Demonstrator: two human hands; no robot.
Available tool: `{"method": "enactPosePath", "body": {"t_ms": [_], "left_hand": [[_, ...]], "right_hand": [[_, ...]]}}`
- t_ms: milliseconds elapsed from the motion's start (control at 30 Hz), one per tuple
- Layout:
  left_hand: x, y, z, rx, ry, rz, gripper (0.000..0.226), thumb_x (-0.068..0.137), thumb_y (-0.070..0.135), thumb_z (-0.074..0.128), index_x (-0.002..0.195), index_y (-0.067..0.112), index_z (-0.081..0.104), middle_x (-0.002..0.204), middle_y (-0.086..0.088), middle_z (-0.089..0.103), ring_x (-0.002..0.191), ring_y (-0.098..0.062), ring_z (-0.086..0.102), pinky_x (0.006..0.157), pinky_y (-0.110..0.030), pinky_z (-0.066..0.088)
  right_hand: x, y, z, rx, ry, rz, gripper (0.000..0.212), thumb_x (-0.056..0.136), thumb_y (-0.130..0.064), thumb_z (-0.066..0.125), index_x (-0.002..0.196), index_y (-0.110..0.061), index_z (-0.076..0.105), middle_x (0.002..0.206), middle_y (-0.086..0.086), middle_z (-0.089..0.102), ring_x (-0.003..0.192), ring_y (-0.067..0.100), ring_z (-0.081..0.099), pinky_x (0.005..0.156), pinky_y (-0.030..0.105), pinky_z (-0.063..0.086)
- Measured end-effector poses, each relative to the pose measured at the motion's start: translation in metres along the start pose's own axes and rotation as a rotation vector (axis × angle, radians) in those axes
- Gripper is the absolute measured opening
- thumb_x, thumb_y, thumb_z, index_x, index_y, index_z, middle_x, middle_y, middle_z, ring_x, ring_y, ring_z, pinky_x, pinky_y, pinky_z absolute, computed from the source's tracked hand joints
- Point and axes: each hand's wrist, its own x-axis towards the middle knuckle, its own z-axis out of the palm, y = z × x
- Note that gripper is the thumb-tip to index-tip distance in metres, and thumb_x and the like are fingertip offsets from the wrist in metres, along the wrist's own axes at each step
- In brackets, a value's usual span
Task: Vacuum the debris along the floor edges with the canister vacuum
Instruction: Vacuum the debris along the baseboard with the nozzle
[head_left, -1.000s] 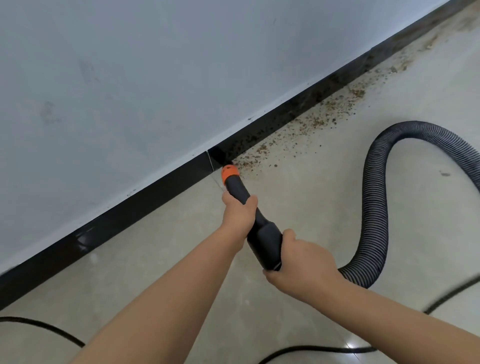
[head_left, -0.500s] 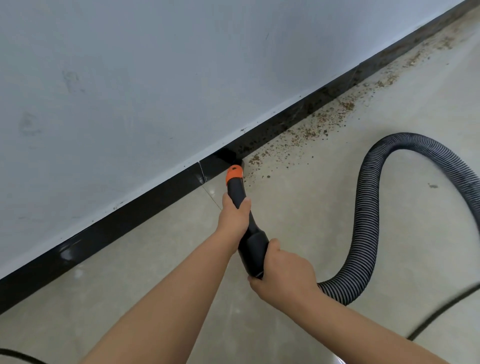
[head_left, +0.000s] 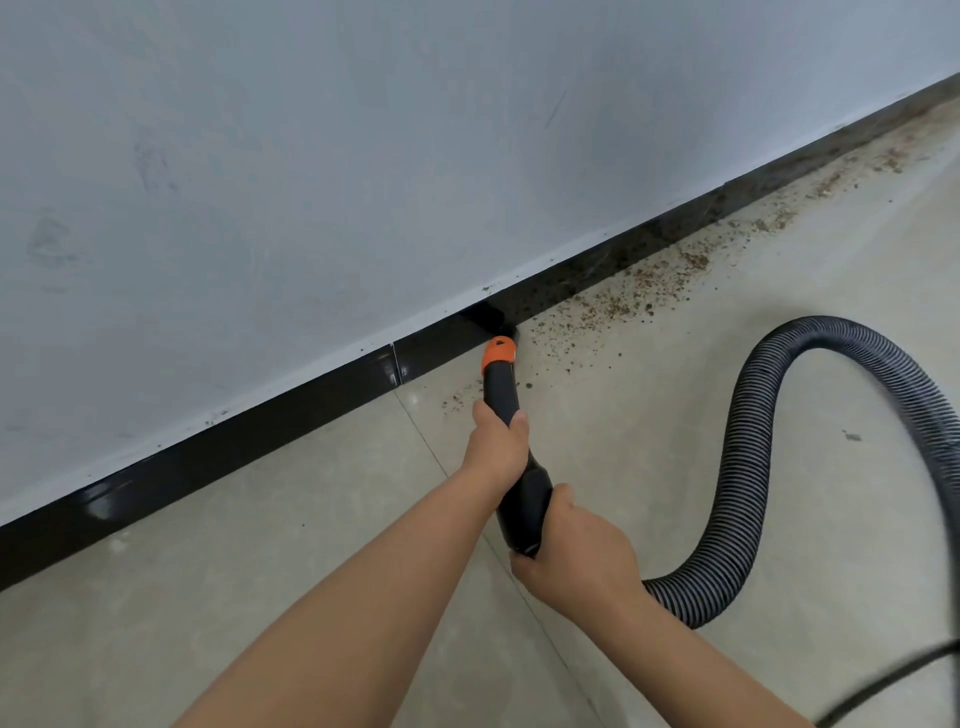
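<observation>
- Your left hand (head_left: 496, 447) gripped the black nozzle tube (head_left: 503, 397) partway along, fingers and thumb wrapped round it, just behind the orange collar (head_left: 497, 354).
- Your right hand (head_left: 574, 558) gripped the thicker rear end of the same tube, fingers curled under it, where the ribbed hose (head_left: 748, 467) joined.
- The tube sloped down and away from you; its tip (head_left: 493, 318) lay at the foot of the black baseboard (head_left: 291, 415). The tip appeared to touch the baseboard, but black against black left the contact unclear.
- Brown debris (head_left: 623, 301) lay scattered on the floor (head_left: 311, 545) along the baseboard to the right of the tip, thinning out as it ran towards the far right corner of the view.
- A few loose crumbs (head_left: 457, 400) lay on the floor just left of the tube, near your left hand.
- The hose ran from your right hand, dipped, rose in a tall arch on the right and left the view at the right edge.
- A thin black cable (head_left: 883, 680) crossed the floor at the lower right corner.
- The pale grey wall (head_left: 363, 156) above the baseboard carried faint smudges and a short scratch.
- The canister itself lay outside the view.
</observation>
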Motion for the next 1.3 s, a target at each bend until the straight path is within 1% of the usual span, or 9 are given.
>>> {"method": "enactPosePath", "body": {"t_ms": [100,200,333,433,533,633,767,1000,1300], "left_hand": [[0.001,0.003,0.005,-0.035,-0.004,0.012,0.050,0.100,0.028,0.034,0.142,0.008,0.016,0.122,-0.013,0.049,0.093,-0.022,0.047,0.080,-0.029,0.040],[-0.002,0.003,0.008,-0.126,0.004,0.009,0.043,0.096,0.024,0.045,0.133,0.008,0.030,0.105,-0.007,0.048,0.087,-0.021,0.049,0.077,-0.030,0.042],[-0.015,-0.005,0.002,-0.423,0.067,-0.134,0.039,0.085,0.017,0.058,0.118,0.008,0.039,0.103,-0.014,0.056,0.082,-0.024,0.056,0.077,-0.036,0.050],[-0.026,-0.013,-0.010,-0.702,0.230,-0.267,0.035,0.085,0.016,0.058,0.113,0.010,0.038,0.091,-0.012,0.058,0.077,-0.024,0.059,0.082,-0.038,0.052],[-0.040,-0.021,-0.021,-0.702,0.355,-0.285,0.033,0.084,0.020,0.057,0.109,0.014,0.036,0.106,-0.014,0.059,0.095,-0.030,0.061,0.090,-0.045,0.050],[-0.054,-0.025,-0.034,-0.702,0.427,-0.260,0.033,0.086,0.021,0.055,0.110,0.015,0.034,0.106,-0.009,0.056,0.092,-0.029,0.058,0.087,-0.038,0.049],[-0.066,-0.037,-0.060,-0.689,0.524,-0.320,0.044,0.089,0.023,0.053,0.126,0.009,0.033,0.104,-0.006,0.047,0.087,-0.024,0.047,0.080,-0.035,0.043],[-0.066,-0.069,-0.108,-0.644,0.729,-0.406,0.054,0.090,0.023,0.054,0.136,0.008,0.030,0.127,-0.015,0.048,0.110,-0.033,0.050,0.085,-0.040,0.042],[-0.059,-0.040,-0.081,-0.742,0.532,-0.341,0.054,0.090,0.020,0.054,0.136,0.009,0.029,0.119,-0.013,0.050,0.099,-0.029,0.050,0.089,-0.039,0.043]], "right_hand": [[0.000,0.007,-0.004,0.019,0.015,0.007,0.038,0.085,-0.039,0.055,0.097,-0.016,0.026,0.086,0.000,0.053,0.076,0.021,0.055,0.046,0.023,0.029],[-0.005,0.014,-0.005,0.048,0.076,0.002,0.038,0.084,-0.040,0.054,0.095,-0.018,0.025,0.078,-0.006,0.046,0.070,0.018,0.050,0.050,0.026,0.035],[-0.023,0.025,-0.011,0.089,0.046,-0.083,0.040,0.081,-0.045,0.057,0.099,-0.019,0.032,0.083,-0.005,0.053,0.079,0.019,0.060,0.062,0.028,0.043],[-0.032,0.032,-0.017,0.027,-0.001,-0.200,0.055,0.075,-0.056,0.054,0.112,-0.018,0.039,0.090,-0.004,0.059,0.084,0.018,0.060,0.062,0.025,0.039],[-0.037,0.027,-0.018,0.003,-0.032,-0.307,0.065,0.064,-0.060,0.048,0.113,-0.018,0.042,0.084,-0.009,0.053,0.076,0.014,0.055,0.057,0.020,0.035],[-0.036,0.015,-0.017,0.056,-0.100,-0.356,0.051,0.073,-0.050,0.066,0.104,-0.019,0.040,0.081,-0.009,0.051,0.076,0.016,0.055,0.060,0.022,0.039],[-0.030,-0.009,-0.018,0.055,-0.177,-0.444,0.052,0.073,-0.044,0.071,0.108,-0.015,0.045,0.088,-0.001,0.057,0.080,0.018,0.056,0.065,0.026,0.043],[-0.024,-0.062,0.003,0.036,-0.266,-0.532,0.049,0.076,-0.041,0.068,0.110,-0.014,0.044,0.090,-0.002,0.049,0.077,0.017,0.048,0.064,0.025,0.038],[-0.036,-0.041,-0.029,-0.018,-0.216,-0.370,0.045,0.075,-0.042,0.068,0.103,-0.018,0.042,0.084,-0.006,0.050,0.074,0.014,0.053,0.060,0.024,0.042]]}}
